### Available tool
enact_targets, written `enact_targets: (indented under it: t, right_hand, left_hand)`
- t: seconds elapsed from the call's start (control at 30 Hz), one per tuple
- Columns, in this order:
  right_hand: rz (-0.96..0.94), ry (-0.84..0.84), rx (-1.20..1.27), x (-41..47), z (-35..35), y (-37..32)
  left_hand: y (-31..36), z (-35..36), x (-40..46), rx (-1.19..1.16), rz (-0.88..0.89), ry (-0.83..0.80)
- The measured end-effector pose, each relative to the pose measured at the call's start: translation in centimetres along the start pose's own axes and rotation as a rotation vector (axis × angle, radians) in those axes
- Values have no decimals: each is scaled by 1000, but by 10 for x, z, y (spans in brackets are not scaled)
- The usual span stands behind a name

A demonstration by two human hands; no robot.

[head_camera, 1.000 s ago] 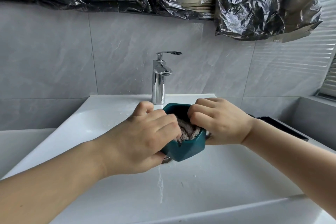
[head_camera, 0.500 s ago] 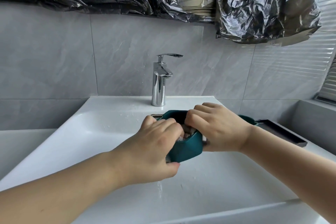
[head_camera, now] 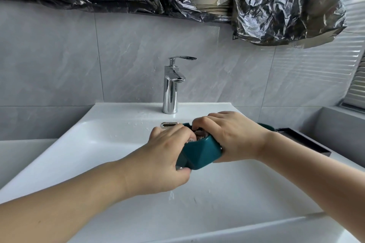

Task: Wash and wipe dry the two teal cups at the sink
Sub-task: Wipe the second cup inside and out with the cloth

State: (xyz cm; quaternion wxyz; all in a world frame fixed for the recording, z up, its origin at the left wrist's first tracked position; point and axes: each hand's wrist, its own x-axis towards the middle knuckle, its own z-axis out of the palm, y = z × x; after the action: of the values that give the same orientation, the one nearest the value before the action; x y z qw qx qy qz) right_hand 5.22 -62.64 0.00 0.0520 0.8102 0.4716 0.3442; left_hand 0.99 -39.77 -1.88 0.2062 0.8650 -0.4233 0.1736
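Both bare forearms reach in over the sink. The left hand grips the teal cup from its left side. The right hand curls its fingers over the cup's rim.

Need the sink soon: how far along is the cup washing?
Midway, apparently. The left hand grips a teal cup over the basin while the right hand works a cloth inside it. The second cup sits behind the right wrist; whether it's done is unclear. The tap runs no water.

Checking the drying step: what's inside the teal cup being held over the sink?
A bunched greyish cloth shows in the mouth of the teal cup, with the right hand reaching in. Both hands cover most of the opening, so the cup's bottom is hidden.
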Motion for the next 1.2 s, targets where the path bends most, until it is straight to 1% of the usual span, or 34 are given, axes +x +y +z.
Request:
enact_targets:
  t: [0.1,0.17,0.27,0.33,0.43,0.57,0.67,0.73,0.8,0.9,0.97,1.1,1.17,1.2]
  right_hand:
    - [-18,37,-30,-1,1,-4]
    - [-1,96,13,-3,-3,-3]
    - [51,180,112,-6,-9,4]
    - [62,160,142,-7,-7,6]
    - [34,58,169,-6,-1,5]
    - [63,-53,54,-4,0,-3]
    - [121,-111,-21,-1,-1,-8]
    - [129,-94,-52,1,-2,-9]
    - [122,-76,-58,2,-2,-9]
    - [131,-60,-7,2,0,-7]
    - [237,-72,140,1,1,-7]
    - [677,1,670,4,2,-14]
    - [845,-42,994,7,1,-21]
    - [879,-88,1094,9,0,-25]
  left_hand:
    - [0,3,-1,24,19,4]
    - [0,-3,0,52,59,15]
    - [-5,-14,2,94,99,102]
    - [-6,-19,1,139,137,113]
    - [-7,-19,-2,161,148,52]
    - [-5,-7,-2,109,58,-37]
    - [0,-1,1,0,-116,-76]
    - [2,2,4,-62,-203,-57]
    - [4,3,5,-79,-226,-34]
    - [5,4,6,-41,-212,-10]
    - [4,1,8,-74,-243,20]
    - [-2,-13,10,-438,-419,148]
    - [-1,-20,11,-584,-469,182]
    - [1,-23,11,-643,-484,183]
